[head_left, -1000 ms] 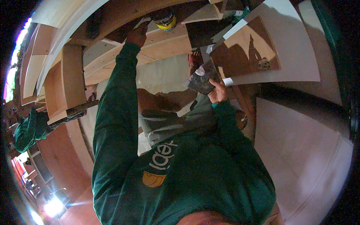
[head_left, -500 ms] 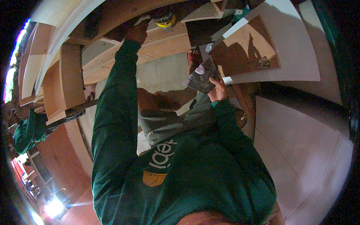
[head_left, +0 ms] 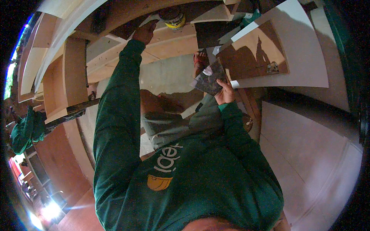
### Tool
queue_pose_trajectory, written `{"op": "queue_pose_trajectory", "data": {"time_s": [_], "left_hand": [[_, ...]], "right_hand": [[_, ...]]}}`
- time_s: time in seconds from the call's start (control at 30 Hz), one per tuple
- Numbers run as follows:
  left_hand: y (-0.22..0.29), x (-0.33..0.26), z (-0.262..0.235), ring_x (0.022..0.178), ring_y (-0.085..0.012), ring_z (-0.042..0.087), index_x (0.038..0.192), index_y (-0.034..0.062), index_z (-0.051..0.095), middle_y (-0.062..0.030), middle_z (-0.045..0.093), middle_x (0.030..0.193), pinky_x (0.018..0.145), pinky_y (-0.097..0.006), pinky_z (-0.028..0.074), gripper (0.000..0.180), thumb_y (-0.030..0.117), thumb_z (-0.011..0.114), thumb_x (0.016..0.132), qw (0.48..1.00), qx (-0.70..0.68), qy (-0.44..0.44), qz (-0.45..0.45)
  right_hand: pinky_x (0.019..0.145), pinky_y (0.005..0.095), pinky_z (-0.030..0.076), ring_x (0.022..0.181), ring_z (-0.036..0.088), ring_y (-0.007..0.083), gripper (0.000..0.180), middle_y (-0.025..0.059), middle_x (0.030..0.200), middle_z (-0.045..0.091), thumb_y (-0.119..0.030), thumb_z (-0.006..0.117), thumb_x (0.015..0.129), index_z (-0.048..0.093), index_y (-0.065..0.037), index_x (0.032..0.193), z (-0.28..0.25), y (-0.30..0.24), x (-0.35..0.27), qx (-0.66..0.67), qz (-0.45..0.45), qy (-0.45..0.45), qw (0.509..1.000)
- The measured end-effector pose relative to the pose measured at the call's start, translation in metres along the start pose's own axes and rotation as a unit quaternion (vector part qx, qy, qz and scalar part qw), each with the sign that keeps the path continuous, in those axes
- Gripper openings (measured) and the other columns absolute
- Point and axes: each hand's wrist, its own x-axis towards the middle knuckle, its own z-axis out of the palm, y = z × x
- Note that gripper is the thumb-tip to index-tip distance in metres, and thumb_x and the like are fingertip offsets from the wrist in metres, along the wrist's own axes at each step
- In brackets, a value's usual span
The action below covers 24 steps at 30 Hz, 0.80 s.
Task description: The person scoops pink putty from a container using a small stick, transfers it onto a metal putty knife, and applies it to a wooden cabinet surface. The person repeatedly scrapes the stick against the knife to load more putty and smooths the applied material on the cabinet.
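Observation:
My left hand (head_left: pixel 145 33) reaches far out to the wooden frame, its fingers drawn together and pointing toward a yellow-and-dark can (head_left: pixel 173 20). A small gap separates the fingertips from the can. Dim light hides what those fingers hold, if anything. Close to my lap, my right hand (head_left: pixel 226 92) grips the edge of a dark, flat, roughly square piece (head_left: pixel 210 80). The thumb lies on top of it. A pale patch shows on the piece's far left part.
Wooden framework (head_left: pixel 165 48) runs across the far side, with a box-like wooden part (head_left: pixel 58 86) at left. On the right lies a white panel (head_left: pixel 304 46) with a brown sheet (head_left: pixel 254 54) on it. My foot (head_left: pixel 200 58) rests beyond the dark piece. Green cloth (head_left: pixel 29 129) hangs far left.
The view has shifted slightly. A pale sliver by my left fingertips is no longer distinct, and the fingers look more stretched out. My right hand keeps its hold on the dark flat piece.

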Motion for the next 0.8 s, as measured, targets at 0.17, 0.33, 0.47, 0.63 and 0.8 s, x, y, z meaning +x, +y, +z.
{"op": "queue_pose_trajectory", "data": {"time_s": [0.17,0.33,0.47,0.63,0.8], "left_hand": [[-0.01,0.001,0.006,0.09,-0.0308,0.068,0.147,0.0212,0.052,-0.0141,0.07,0.117,0.076,-0.049,0.056,0.048,0.046,0.04,0.108,0.999,-0.05,0.011,-0.009],[0.048,-0.026,-0.018,0.07,-0.0122,0.053,0.149,0.0165,0.049,-0.0049,0.063,0.094,0.057,-0.028,0.046,0.053,0.045,0.048,0.105,0.92,-0.338,-0.098,-0.172],[0.09,-0.098,-0.011,0.063,-0.0085,0.045,0.144,0.0133,0.048,-0.0007,0.057,0.087,0.051,-0.024,0.038,0.052,0.047,0.052,0.104,0.848,-0.505,-0.074,-0.143],[0.124,-0.162,-0.023,0.062,-0.0076,0.042,0.152,0.0101,0.04,-0.0018,0.054,0.084,0.052,-0.023,0.036,0.063,0.048,0.053,0.104,0.76,-0.627,-0.143,-0.09],[0.146,-0.222,-0.028,0.062,-0.0075,0.043,0.152,0.0083,0.042,-0.0033,0.055,0.084,0.056,-0.023,0.037,0.058,0.043,0.049,0.106,0.731,-0.665,-0.134,-0.073]], "right_hand": [[0.104,0.0487,0.055,0.119,0.065,0.0294,0.054,0.0107,0.131,0.066,0.004,0.068,0.086,0.057,-0.007,0.138,0.004,0.001,0.001,0.001,0.018,-0.012,1.0],[0.109,0.0522,0.05,0.125,0.061,0.0343,0.047,0.0147,0.136,0.063,0.002,0.06,0.092,0.057,-0.002,0.139,-0.007,-0.001,0.003,0.019,0.009,-0.022,1.0],[0.109,0.052,0.05,0.125,0.062,0.0338,0.043,0.0145,0.135,0.065,0.0,0.061,0.093,0.059,-0.001,0.135,-0.018,-0.002,0.005,0.089,0.039,-0.008,0.995],[0.107,0.0474,0.051,0.121,0.064,0.0318,0.039,0.014,0.13,0.067,-0.005,0.066,0.092,0.063,-0.001,0.131,-0.054,0.012,0.016,-0.088,-0.038,0.029,0.995],[0.107,0.0426,0.051,0.12,0.064,0.0296,0.044,0.0141,0.127,0.067,-0.008,0.075,0.088,0.064,-0.001,0.129,0.059,-0.036,-0.024,0.0,0.096,-0.021,0.995]]}}
